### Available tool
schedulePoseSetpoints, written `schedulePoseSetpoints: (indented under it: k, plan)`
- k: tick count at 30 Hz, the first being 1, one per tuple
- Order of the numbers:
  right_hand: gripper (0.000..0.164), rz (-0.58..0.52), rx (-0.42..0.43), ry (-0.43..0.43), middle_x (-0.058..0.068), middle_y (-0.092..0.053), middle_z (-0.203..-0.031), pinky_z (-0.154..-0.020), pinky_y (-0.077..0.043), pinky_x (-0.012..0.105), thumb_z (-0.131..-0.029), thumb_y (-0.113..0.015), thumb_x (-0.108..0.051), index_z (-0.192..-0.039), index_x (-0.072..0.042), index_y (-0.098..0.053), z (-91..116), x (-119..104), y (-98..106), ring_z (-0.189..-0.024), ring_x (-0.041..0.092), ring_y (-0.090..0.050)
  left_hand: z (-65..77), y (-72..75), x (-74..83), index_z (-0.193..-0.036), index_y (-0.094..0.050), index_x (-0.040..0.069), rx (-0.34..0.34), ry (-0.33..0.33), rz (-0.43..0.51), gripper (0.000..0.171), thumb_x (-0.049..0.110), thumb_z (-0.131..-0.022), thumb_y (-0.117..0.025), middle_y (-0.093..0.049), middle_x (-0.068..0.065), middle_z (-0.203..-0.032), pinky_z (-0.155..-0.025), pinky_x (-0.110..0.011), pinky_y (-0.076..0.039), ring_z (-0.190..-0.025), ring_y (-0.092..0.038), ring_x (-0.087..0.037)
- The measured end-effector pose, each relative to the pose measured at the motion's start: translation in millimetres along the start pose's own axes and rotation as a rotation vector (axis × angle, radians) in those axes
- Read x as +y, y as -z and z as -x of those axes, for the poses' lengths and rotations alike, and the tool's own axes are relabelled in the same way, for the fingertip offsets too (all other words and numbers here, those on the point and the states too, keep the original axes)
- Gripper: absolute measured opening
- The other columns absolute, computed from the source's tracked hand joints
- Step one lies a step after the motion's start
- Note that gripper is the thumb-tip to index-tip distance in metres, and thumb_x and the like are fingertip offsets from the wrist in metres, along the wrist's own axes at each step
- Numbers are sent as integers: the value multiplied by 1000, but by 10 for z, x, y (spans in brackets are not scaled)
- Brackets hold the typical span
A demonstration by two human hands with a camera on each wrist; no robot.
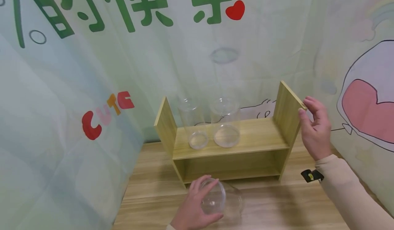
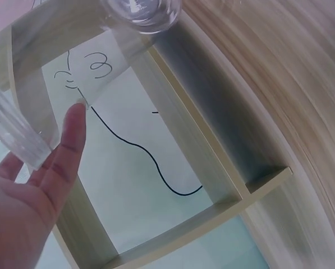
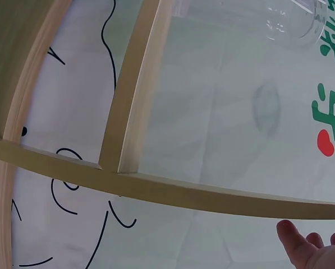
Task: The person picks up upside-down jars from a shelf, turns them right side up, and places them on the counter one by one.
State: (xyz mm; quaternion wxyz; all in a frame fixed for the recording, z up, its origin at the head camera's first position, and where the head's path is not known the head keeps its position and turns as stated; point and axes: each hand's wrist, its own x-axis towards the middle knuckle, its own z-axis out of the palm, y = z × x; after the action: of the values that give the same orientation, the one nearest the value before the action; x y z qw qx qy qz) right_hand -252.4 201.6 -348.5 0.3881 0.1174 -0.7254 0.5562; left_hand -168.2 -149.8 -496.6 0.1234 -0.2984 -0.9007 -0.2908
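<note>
In the head view my left hand [image 1: 194,204] grips a clear, jar-like container [image 1: 232,199] by its round end, tilted in front of a small wooden shelf. The left wrist view shows the container's thick clear edge [image 2: 13,126] in that hand [image 2: 38,185], a round clear base at the top. My right hand [image 1: 317,127] is at the upper front corner of the shelf's right side panel [image 1: 286,117]. From the right wrist, its fingertips [image 3: 288,227] appear on the panel's outer side. Two clear cylindrical jars [image 1: 226,134] stand upright on the upper board [image 1: 258,134].
The wooden shelf's lower compartment [image 1: 231,166] opens toward me. Beneath it lies a wood-grain tabletop [image 1: 147,178]. Printed cloth [image 1: 261,45] hangs behind and along both sides, close to the shelf.
</note>
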Motion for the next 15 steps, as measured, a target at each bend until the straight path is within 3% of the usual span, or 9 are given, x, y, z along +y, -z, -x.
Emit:
schedulePoseSetpoints:
  k: [3,9,15]
  plan:
    - [31,31,0,2,10,-42,-132,-86,-41,16,-94,-44,-7,-119,10,-49,6,-1,3,-119,22,-42,15,-12,-8,-137,-38,31,-17,-4,-17,84,62,-65,-67,-33,2,-138,-72,-42,-48,-117,-37,-18]
    - [29,77,20,13,12,-48,-128,-80,-42,13,-94,-43,-8,-116,9,-52,15,-5,-8,-102,12,-53,24,-36,-3,-139,-34,33,-40,-19,-20,84,62,-67,-66,-34,-1,-138,-71,-43,-49,-116,-38,-21]
    - [28,26,-1,-30,13,-48,-128,-79,-44,16,-95,-43,-10,-116,6,-51,-20,-7,22,-105,14,-54,3,-41,11,-139,-36,28,-41,-39,-36,84,61,-68,-66,-33,-2,-138,-72,-45,-49,-117,-38,-23]
